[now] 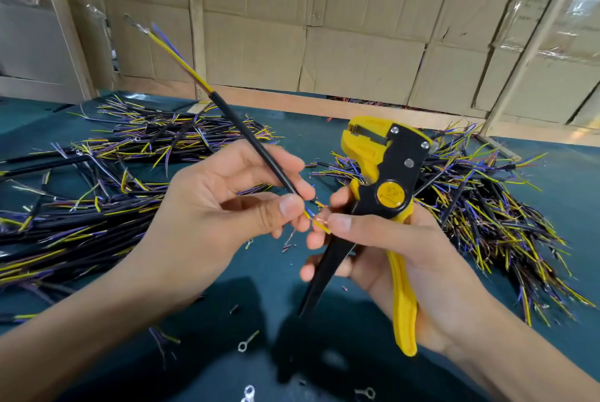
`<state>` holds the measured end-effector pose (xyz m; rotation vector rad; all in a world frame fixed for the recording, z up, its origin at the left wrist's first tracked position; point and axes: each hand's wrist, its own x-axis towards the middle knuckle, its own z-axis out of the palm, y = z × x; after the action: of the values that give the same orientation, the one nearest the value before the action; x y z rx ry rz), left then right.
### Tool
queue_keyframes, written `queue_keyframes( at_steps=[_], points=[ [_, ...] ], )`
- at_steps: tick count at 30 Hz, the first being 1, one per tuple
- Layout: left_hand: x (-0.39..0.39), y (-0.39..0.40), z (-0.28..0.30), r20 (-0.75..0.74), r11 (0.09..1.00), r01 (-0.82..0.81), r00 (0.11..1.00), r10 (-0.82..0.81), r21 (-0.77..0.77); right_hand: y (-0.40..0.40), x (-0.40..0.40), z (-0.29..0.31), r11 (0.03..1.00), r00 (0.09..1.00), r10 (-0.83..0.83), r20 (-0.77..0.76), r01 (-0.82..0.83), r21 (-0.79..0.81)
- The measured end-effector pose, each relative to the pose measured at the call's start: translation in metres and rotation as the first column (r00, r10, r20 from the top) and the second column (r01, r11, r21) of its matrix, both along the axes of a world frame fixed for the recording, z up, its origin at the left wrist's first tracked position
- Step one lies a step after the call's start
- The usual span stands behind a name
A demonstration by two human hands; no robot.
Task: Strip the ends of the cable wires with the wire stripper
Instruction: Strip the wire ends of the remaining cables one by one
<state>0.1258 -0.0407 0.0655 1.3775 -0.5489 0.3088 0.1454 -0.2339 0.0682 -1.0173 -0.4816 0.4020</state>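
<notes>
Two heaps of black cable pieces with yellow and purple wires lie on the dark green table point(259, 271): the left pile point(97, 174) spreads behind the left forearm, the right pile point(487, 200) sits beyond the right hand. Behind them stands a cardboard wall point(324, 28).

The left hand point(207, 206) holds one black cable point(256, 148) between thumb and curled fingers, slanting up and away, its far end already fanned into bared yellow and purple wires. The right hand point(389, 245) has its lower fingers wrapped round the handles of the yellow-and-black wire stripper point(386, 180), head pointing up and clear of the cable, while its thumb and forefinger pinch a yellow wire end point(319, 224) at the cable's near tip, where copper strands show.

Judging from this, the near end is being tidied or checked just after a cut. Next would likely come seating any unstripped wire squarely in the stripper's mouth before squeezing. Small ring terminals point(248, 341) and insulation scraps dot the table.
</notes>
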Motion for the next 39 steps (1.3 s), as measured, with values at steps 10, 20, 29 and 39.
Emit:
queue_keyframes(
  at_steps=[10, 20, 29, 39],
  points=[
    [-0.003, 0.000, 0.001, -0.040, 0.998, 0.028, 0.999, -0.026, 0.054, -0.003, -0.002, 0.004, 0.994, 0.998, 0.041, -0.038, -0.044, -0.103],
    [-0.002, 0.010, 0.014, -0.426, 0.970, 0.244, 0.879, -0.216, 0.011, -0.007, -0.004, 0.008, 0.940, 0.911, -0.177, 0.373, 0.268, -0.210],
    [0.002, 0.013, 0.014, -0.517, 0.963, 0.257, 0.816, -0.258, -0.075, -0.004, -0.011, 0.005, 0.821, 0.723, -0.363, 0.588, 0.547, -0.166],
    [0.008, 0.015, 0.012, -0.464, 0.974, 0.189, 0.856, -0.227, -0.127, -0.006, 0.001, -0.003, 0.951, 0.958, -0.263, 0.112, 0.277, -0.135]
  ],
)
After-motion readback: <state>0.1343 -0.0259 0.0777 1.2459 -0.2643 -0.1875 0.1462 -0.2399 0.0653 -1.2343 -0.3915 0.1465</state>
